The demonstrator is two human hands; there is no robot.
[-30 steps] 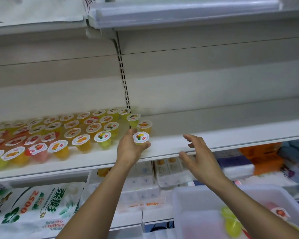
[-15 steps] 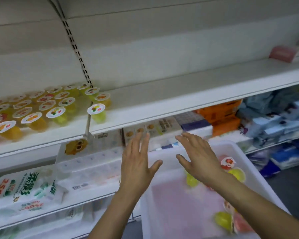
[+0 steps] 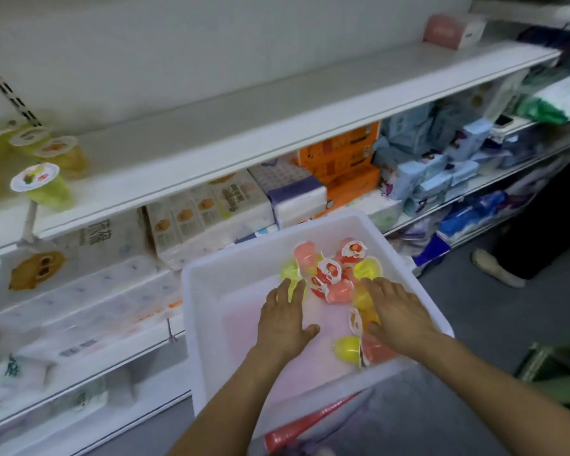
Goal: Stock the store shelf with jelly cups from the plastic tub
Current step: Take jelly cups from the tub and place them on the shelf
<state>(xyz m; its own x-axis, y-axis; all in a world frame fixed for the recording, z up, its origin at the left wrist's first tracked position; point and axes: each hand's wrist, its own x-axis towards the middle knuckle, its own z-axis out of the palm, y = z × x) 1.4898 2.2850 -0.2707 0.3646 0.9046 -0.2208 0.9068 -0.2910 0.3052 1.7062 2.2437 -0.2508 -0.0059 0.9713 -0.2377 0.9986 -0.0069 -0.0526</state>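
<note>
The white plastic tub (image 3: 211,291) sits low in front of the shelves. Several pink, red and yellow jelly cups (image 3: 331,274) lie jumbled in its far right part. My left hand (image 3: 285,319) reaches into the tub with straight fingers, its tips at a yellow cup (image 3: 290,270), holding nothing. My right hand (image 3: 397,312) hovers over the yellow and orange cups (image 3: 362,301) on the right, fingers spread and relaxed. A yellow cup (image 3: 348,348) and a red cup (image 3: 374,352) lie near my right wrist. On the white shelf (image 3: 244,133), placed jelly cups (image 3: 42,184) stand at the far left.
Tissue packs (image 3: 208,212) and an orange box (image 3: 343,159) fill the shelf below. Blue packs (image 3: 441,179) crowd the lower right shelves. A pink box (image 3: 451,29) stands at the shelf's far right. A person's shoe (image 3: 497,268) is on the grey floor at right.
My left hand let go of a cup on the shelf. Both hands dropped from the shelf edge down into the tub, and my view swung down and right.
</note>
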